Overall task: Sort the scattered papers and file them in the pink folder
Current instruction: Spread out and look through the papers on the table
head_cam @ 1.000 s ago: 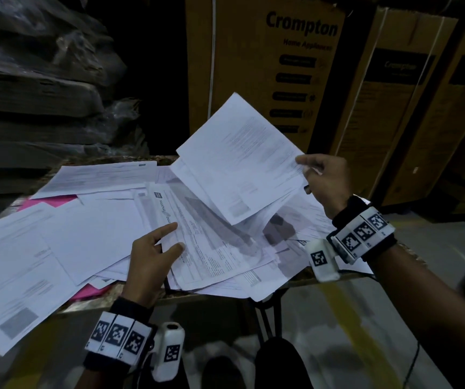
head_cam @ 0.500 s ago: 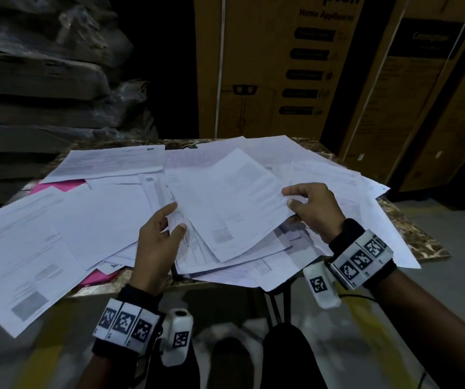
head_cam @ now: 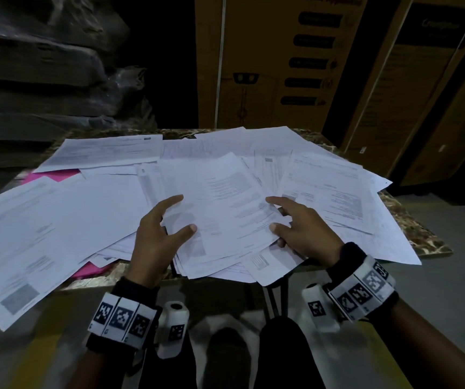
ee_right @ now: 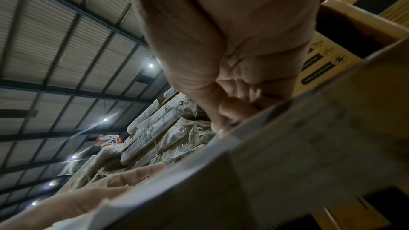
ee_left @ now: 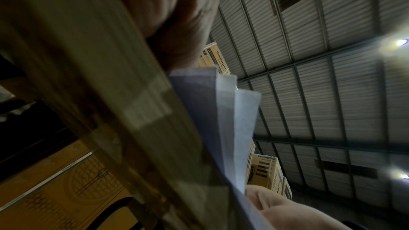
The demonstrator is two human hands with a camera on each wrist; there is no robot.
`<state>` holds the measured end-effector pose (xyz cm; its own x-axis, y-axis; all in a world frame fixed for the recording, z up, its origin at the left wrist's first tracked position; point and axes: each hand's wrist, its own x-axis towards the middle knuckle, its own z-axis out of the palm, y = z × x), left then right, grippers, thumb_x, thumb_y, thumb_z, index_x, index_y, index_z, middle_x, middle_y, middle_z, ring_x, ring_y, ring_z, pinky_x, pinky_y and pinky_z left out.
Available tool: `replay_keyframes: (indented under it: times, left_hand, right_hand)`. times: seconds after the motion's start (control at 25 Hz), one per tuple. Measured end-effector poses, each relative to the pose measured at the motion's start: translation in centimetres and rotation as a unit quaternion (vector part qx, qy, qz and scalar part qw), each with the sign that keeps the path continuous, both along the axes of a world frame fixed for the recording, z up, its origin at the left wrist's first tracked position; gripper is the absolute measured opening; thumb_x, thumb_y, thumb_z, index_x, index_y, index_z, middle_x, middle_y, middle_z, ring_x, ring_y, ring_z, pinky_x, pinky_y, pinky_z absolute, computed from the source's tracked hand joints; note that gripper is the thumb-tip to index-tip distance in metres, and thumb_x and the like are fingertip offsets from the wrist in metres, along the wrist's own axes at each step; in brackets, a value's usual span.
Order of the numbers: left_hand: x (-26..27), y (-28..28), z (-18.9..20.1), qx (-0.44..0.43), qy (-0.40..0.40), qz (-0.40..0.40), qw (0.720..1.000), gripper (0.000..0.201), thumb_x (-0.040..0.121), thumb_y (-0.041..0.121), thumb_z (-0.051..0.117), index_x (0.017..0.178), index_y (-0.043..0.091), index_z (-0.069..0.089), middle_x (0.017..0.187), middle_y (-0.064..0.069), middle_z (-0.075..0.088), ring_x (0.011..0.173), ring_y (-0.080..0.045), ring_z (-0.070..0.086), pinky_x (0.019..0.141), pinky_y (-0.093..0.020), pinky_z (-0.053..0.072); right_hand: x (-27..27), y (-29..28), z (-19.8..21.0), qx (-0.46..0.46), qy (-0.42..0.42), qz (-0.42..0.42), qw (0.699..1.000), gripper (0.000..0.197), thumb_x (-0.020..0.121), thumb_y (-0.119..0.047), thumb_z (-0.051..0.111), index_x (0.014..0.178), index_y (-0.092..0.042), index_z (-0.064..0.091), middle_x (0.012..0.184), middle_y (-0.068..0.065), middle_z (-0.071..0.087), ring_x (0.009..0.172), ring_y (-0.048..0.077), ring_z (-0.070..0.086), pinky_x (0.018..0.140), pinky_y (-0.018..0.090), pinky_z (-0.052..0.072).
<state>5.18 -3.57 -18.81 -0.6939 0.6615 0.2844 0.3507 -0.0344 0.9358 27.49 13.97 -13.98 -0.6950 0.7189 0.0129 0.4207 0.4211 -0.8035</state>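
Now both on top sheet [head_cam: 220, 203]: left hand [head_cam: 155, 242] fingers spread; right hand [head_cam: 307, 234] apparently pinching its edge.

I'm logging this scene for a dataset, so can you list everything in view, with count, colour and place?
papers: many, too overlapped to count, white, spread across the table
top sheet: one, white, printed, on the near middle of the pile between the hands
pink folder: one, pink, mostly buried under the papers at the left
table: one, brown mottled top, under the papers
cardboard boxes: at least two, brown with dark labels, behind the table
wrapped stacks: several, dark, plastic-covered, back left
wrist bands: two, white with black markers, one on each wrist
left hand: fingers spread at the top sheet's left edge
right hand: pinches the pile's right edge
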Motion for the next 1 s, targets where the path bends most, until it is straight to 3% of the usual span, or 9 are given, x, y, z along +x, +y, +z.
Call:
replay_keyframes:
  times: [0.2, 0.32, 0.44, 0.52, 0.56, 0.64, 0.76, 0.88, 1.0]
  left_hand:
    - [-0.2, -0.4, -0.4, 0.009, -0.011, 0.006, 1.0, 0.03, 0.081, 0.014, 0.082, 0.109, 0.024, 0.077, 0.111, 0.012, 0.074, 0.113, -0.007, 0.065, 0.104, -0.046, 0.05]
    - [-0.1, -0.2, -0.2, 0.009, -0.002, 0.01, 1.0, 0.026, 0.082, 0.014, 0.081, 0.106, 0.022, 0.078, 0.11, 0.007, 0.074, 0.11, -0.01, 0.066, 0.102, -0.044, 0.051]
    - [0.7, 0.3, -0.3, -0.015, 0.052, -0.017, 0.998, 0.027, 0.083, 0.016, 0.079, 0.11, 0.02, 0.077, 0.114, 0.006, 0.071, 0.111, -0.011, 0.064, 0.104, -0.038, 0.05]
    - [1.1, 0.4, -0.1, -0.03, 0.084, -0.017, 0.996, 0.029, 0.084, 0.017, 0.079, 0.113, 0.02, 0.076, 0.118, 0.005, 0.069, 0.112, -0.009, 0.062, 0.101, -0.023, 0.048]
    - [0.9, 0.3, -0.1, -0.032, 0.094, -0.02, 0.995, 0.031, 0.085, 0.018, 0.078, 0.115, 0.02, 0.075, 0.12, 0.005, 0.068, 0.113, -0.008, 0.061, 0.098, -0.015, 0.045]
    - [0.4, 0.3, -0.2, -0.041, 0.104, -0.029, 0.993, 0.034, 0.085, 0.019, 0.078, 0.119, 0.019, 0.073, 0.124, 0.004, 0.067, 0.116, -0.01, 0.06, 0.098, -0.015, 0.043]
    - [0.4, 0.4, -0.3, -0.046, 0.101, -0.038, 0.993, 0.037, 0.086, 0.019, 0.077, 0.123, 0.019, 0.071, 0.128, 0.004, 0.065, 0.119, -0.009, 0.058, 0.096, -0.011, 0.041]
    - [0.5, 0.5, -0.3, -0.046, 0.094, -0.044, 0.994, 0.038, 0.086, 0.018, 0.077, 0.124, 0.018, 0.07, 0.129, 0.006, 0.064, 0.119, -0.007, 0.057, 0.089, -0.001, 0.036]
    - [0.4, 0.5, -0.4, -0.038, 0.086, -0.043, 0.995, 0.039, 0.086, 0.018, 0.077, 0.124, 0.018, 0.07, 0.128, 0.004, 0.064, 0.119, -0.01, 0.059, 0.102, -0.022, 0.045]
  right_hand:
    - [2.2, 1.4, -0.3, 0.089, 0.013, -0.076, 0.993, 0.032, 0.09, -0.025, 0.07, 0.123, -0.022, 0.067, 0.109, -0.004, 0.068, 0.081, 0.011, 0.064, 0.07, 0.016, 0.046]
    - [4.5, 3.4, -0.4, 0.115, -0.007, -0.171, 0.979, 0.032, 0.089, -0.035, 0.071, 0.118, -0.02, 0.069, 0.113, 0.002, 0.069, 0.099, 0.024, 0.064, 0.088, 0.032, 0.05]
    - [7.9, 6.1, -0.8, 0.154, -0.104, -0.278, 0.943, 0.052, 0.084, -0.056, 0.065, 0.124, -0.024, 0.063, 0.126, 0.01, 0.063, 0.117, 0.036, 0.056, 0.102, 0.047, 0.045]
    - [8.6, 7.6, -1.7, 0.139, -0.187, -0.299, 0.925, 0.07, 0.076, -0.07, 0.057, 0.133, -0.03, 0.053, 0.135, 0.014, 0.057, 0.124, 0.041, 0.049, 0.105, 0.052, 0.04]
    - [8.3, 8.0, -2.1, 0.131, -0.217, -0.304, 0.919, 0.071, 0.079, -0.07, 0.056, 0.138, -0.031, 0.048, 0.138, 0.015, 0.053, 0.127, 0.042, 0.045, 0.108, 0.052, 0.037]
    - [7.7, 7.8, -2.3, 0.123, -0.254, -0.311, 0.908, 0.065, 0.087, -0.063, 0.056, 0.142, -0.032, 0.042, 0.143, 0.018, 0.046, 0.133, 0.042, 0.036, 0.111, 0.051, 0.03]
    - [7.1, 7.4, -1.9, 0.123, -0.249, -0.329, 0.903, 0.044, 0.093, -0.05, 0.058, 0.133, -0.035, 0.047, 0.138, 0.018, 0.046, 0.131, 0.043, 0.035, 0.109, 0.049, 0.029]
    - [7.1, 8.0, -1.4, 0.088, -0.199, -0.323, 0.921, 0.024, 0.087, -0.034, 0.065, 0.109, -0.038, 0.055, 0.124, 0.014, 0.054, 0.115, 0.038, 0.05, 0.099, 0.044, 0.045]
    - [7.2, 8.6, -0.5, 0.069, -0.146, -0.313, 0.936, 0.034, 0.081, -0.005, 0.065, 0.099, -0.034, 0.059, 0.115, 0.015, 0.059, 0.088, 0.03, 0.06, 0.066, 0.03, 0.05]
